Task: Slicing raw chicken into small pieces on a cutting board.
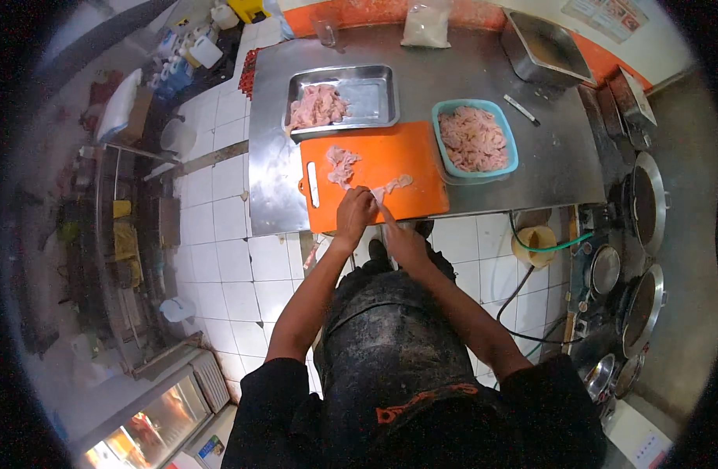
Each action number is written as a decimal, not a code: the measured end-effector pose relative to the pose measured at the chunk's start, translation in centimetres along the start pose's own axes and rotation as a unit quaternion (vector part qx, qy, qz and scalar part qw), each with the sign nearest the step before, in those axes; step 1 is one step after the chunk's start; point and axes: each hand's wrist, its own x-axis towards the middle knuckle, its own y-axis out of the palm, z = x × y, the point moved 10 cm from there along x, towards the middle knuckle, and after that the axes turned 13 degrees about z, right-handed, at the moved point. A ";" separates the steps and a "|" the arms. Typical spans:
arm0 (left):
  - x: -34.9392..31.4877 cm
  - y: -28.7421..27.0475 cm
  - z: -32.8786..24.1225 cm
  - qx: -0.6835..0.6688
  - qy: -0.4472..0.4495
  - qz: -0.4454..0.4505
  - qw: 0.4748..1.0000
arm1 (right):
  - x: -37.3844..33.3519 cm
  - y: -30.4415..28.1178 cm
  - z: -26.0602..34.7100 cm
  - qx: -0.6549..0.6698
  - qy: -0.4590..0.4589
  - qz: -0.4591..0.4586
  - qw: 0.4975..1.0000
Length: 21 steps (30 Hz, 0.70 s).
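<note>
An orange cutting board (417, 168) lies at the table's near edge. My left hand (356, 211) is closed at the board's front, its fingers pinching the end of a strip of raw pale-pink meat (398, 184). Just to its right, my right hand (404, 244) is closed with the forefinger stretched forward; a thin pale sliver at its tip looks like a knife blade, the handle hidden in the palm. A loose heap of meat (342, 166) lies on the board beyond my left hand. Behind the board is a steel tray (372, 94) with meat pieces (318, 106) in its left half.
Right of the board, a light-blue tub (512, 156) full of cut meat stands on the steel table (558, 168). A marker-like white stick (521, 110), a deep steel pan (542, 55) and a bag of white stuff (427, 26) lie farther back. Pans (644, 309) line the right side.
</note>
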 end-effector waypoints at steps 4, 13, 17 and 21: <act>0.7 -3.6 -4.0 -0.021 0.004 0.016 1.000 | -1.0 -0.3 -1.0 0.004 0.029 0.031 0.999; -0.1 0.0 0.0 -0.042 0.004 -0.012 0.999 | -7.3 3.2 -5.4 -0.001 0.053 0.092 0.994; -0.5 -0.1 1.2 -0.019 -0.010 -0.015 1.000 | -8.5 4.0 -6.9 -0.002 -0.031 0.057 0.998; 0.2 -4.5 -4.5 0.075 0.064 -0.074 0.992 | -8.7 6.2 -10.8 0.060 -0.030 0.068 0.995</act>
